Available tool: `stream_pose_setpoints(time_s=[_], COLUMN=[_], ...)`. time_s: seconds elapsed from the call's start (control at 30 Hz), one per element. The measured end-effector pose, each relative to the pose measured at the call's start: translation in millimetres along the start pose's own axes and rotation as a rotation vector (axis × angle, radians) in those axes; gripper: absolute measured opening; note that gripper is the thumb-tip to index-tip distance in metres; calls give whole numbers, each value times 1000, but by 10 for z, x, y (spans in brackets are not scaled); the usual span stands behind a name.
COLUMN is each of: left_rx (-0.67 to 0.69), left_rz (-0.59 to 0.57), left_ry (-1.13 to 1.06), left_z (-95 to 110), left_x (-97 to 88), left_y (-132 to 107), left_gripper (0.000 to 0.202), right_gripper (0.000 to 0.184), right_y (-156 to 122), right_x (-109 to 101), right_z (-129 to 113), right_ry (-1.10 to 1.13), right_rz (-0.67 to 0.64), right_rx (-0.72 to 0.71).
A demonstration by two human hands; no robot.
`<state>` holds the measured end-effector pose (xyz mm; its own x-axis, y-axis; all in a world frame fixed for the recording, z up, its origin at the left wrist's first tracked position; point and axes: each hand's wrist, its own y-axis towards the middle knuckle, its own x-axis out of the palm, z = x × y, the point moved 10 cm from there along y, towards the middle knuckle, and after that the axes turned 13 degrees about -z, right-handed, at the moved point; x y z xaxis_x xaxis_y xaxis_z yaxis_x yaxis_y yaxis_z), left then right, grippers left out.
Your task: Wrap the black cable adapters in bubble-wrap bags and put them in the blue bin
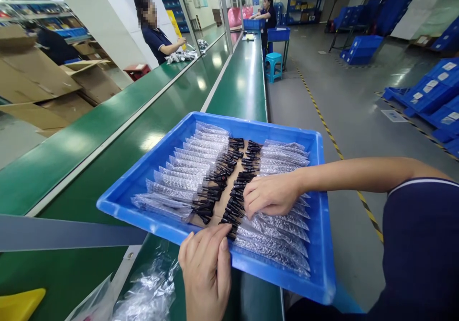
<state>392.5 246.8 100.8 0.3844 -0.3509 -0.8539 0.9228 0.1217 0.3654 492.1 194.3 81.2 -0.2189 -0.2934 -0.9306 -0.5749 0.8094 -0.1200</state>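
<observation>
A blue plastic tray [324, 244] holds two rows of parts in clear plastic bags, black connector-like ends facing the middle. What lies inside the bags is hard to make out. My right hand [270, 194] reaches over the right row [283, 235], fingers curled down around a bagged part there; its fingertips are partly hidden. At the near rim is my left hand [208, 259], its fingers bent over the edge and its thumb on the near side. One left fingertip touches or nearly touches the closest black ends. The left row [179, 177] lies apart from both hands.
The tray rests on a green-topped bench [236, 91]. Loose clear bags [150, 287] and a yellow object [21, 304] lie at the near left. A metal bar [68, 233] crosses there. Co-workers [154, 34] stand farther along; blue bins [426, 91] are on the right.
</observation>
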Motion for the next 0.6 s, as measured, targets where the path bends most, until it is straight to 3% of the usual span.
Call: stream_pose_setpoints(time_s=[0.1,0.23,0.37,0.5,0.6], left_rx=[-3,-10,-97,-171,-209], left_rz=[-18,-71,-56,108,304], left_ry=[-7,-27,-110,-386,-557], left_z=[-14,-62,-58,-8,3], left_x=[5,38,37,-75,-244], left_y=[-5,9,47,-100,-552], left_gripper=[23,25,23,17,20], right_gripper=[24,27,27,30,36], right_y=[-2,-31,-58,-98,-150], right_x=[-39,-146,-225,-240,-181], right_z=[39,28,10,-171,-315], right_ry=[-32,-32,-1,-5,8], right_rz=[14,91,164,228,220], right_rx=[54,33,26,-41,-199])
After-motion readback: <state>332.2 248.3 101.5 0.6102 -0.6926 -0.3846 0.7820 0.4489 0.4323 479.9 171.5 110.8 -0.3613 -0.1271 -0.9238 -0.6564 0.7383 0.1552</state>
